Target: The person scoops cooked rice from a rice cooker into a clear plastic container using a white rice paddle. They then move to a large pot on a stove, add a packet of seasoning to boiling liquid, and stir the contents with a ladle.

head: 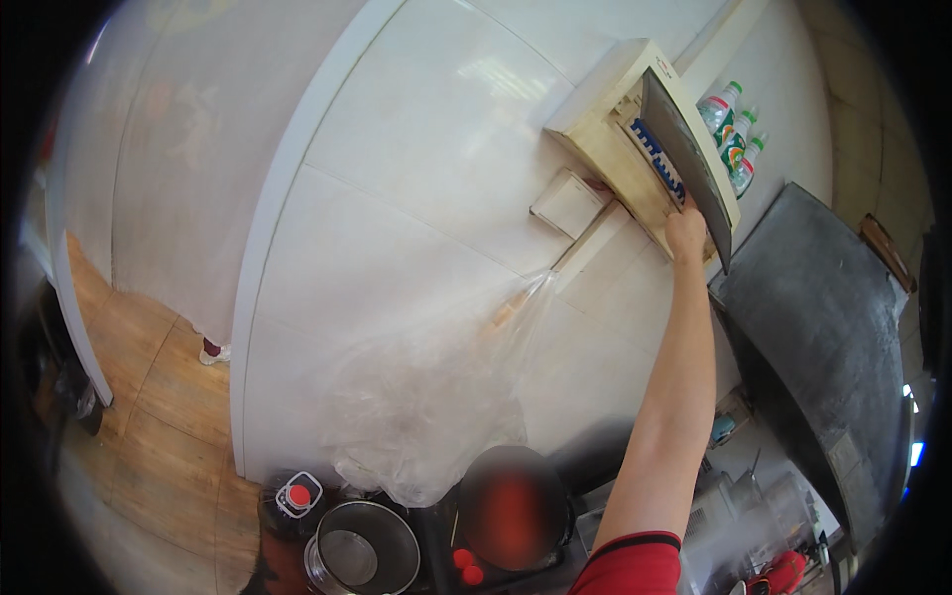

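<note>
My right hand reaches up into an electrical breaker box on the wall. Its fingers touch the lower end of a row of blue breaker switches. The box's dark hinged cover stands raised beside the hand. Since the fingertips are partly hidden in the box, their grip is unclear. My bare forearm comes up from a red sleeve at the bottom edge. My left hand is out of view.
Several plastic bottles stand beyond the box, near a dark metal range hood. Clear plastic bags hang on the wall below a small white box. Underneath are a metal pot, a red-capped jug and a blurred round dark vessel.
</note>
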Action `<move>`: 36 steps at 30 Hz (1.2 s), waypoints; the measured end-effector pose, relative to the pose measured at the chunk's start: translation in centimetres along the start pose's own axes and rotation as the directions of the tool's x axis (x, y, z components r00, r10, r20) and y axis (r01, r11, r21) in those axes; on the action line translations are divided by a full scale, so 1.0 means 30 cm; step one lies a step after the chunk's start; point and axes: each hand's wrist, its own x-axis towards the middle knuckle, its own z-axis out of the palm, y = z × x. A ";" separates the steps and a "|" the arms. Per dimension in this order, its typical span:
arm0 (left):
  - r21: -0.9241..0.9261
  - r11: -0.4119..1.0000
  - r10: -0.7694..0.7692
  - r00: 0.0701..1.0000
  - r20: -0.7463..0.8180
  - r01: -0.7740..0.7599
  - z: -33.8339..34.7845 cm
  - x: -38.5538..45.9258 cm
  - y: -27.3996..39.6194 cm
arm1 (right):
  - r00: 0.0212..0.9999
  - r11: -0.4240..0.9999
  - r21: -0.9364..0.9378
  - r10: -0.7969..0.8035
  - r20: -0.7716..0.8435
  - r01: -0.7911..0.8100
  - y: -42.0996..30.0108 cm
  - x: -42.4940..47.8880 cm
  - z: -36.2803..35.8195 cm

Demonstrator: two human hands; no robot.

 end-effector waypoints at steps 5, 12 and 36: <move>0.179 0.980 0.079 0.993 0.085 -0.093 -0.015 0.004 -0.005 | 0.987 0.981 -0.160 -0.125 -0.100 0.108 0.022 -0.069 -0.051; 0.701 0.510 0.283 0.867 0.410 -0.498 -0.077 -0.050 -0.147 | 0.871 0.584 0.770 -0.206 0.447 -0.257 -0.242 -0.938 -0.099; 0.004 0.967 0.232 0.881 0.412 -0.256 0.573 -0.360 -0.048 | 0.096 0.594 -0.257 0.496 0.863 -0.762 0.306 -3.385 -1.679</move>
